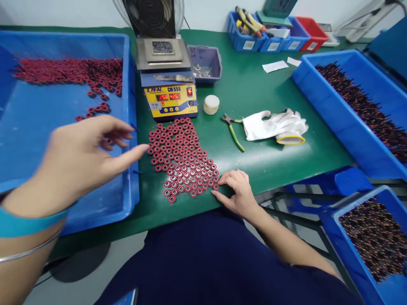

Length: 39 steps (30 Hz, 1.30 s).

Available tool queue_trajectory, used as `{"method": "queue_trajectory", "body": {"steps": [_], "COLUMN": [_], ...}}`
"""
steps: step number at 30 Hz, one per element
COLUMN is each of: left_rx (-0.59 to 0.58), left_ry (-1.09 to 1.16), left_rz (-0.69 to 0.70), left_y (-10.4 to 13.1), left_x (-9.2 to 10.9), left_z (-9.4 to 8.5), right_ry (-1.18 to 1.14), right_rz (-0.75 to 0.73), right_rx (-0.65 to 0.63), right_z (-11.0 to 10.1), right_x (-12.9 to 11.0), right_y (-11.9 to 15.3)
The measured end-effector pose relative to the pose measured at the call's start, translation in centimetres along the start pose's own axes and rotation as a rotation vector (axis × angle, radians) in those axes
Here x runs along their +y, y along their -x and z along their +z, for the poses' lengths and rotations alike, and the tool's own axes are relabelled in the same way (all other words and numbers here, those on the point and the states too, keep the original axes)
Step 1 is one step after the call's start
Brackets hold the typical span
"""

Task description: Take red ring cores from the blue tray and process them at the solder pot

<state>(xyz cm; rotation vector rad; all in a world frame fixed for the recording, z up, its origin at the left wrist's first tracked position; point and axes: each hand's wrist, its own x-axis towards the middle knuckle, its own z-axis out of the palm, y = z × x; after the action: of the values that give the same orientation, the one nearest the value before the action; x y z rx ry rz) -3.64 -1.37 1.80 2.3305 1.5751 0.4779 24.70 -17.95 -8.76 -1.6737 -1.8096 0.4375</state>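
Note:
Many small red toothed rings, which look like motor stator cores [182, 159], lie flat and close together in a patch on the green table. My right hand [237, 190] rests at the near right corner of this patch, thumb and forefinger closed on either side of a red stator core at its edge. Over the right wall of the large blue bin [129, 106] hovers my left hand [90, 148], a little blurred. Its thumb and fingers are apart, with nothing visible between them. More red cores [73, 72] are heaped inside that bin, mostly along the far side.
Behind the patch stands a yellow-and-blue solder pot [170, 99] with a fan [149, 17]. Green-handled cutters [233, 131], a white glove [273, 125] and a round white block [211, 104] lie rightward. Blue bins [337, 123] of dark, copper-coloured parts flank the right.

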Motion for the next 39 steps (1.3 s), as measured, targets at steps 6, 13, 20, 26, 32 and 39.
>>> {"method": "queue_trajectory", "body": {"steps": [6,13,20,26,32,39], "left_rx": [-0.074,-0.333,-0.308,-0.345,-0.260,0.356], "left_ry": [0.335,0.752,0.805,0.741,0.791,1.267], "left_rz": [0.373,0.189,0.119,0.239,0.193,-0.121], "left_y": [-2.8,-2.4,-3.4,-3.2,-3.4,-5.5], "left_x": [5.0,4.0,2.4,2.0,1.9,1.2], "left_z": [4.1,6.0,6.0,6.7,6.4,3.8], "right_ry": [-0.516,-1.025,-1.198,-0.979,-0.756,-0.864], "right_rz": [0.179,0.350,0.397,0.303,0.322,0.094], "right_rx": [0.105,-0.019,-0.142,-0.116,-0.023,-0.248], "right_z": [-1.3,-2.8,-3.0,-4.3,-4.9,-1.5], "right_x": [-0.5,-1.7,-2.9,-3.1,-5.4,-8.5], "right_y": [-1.3,-8.6,-17.5,-26.3,-33.9,-28.5]}}
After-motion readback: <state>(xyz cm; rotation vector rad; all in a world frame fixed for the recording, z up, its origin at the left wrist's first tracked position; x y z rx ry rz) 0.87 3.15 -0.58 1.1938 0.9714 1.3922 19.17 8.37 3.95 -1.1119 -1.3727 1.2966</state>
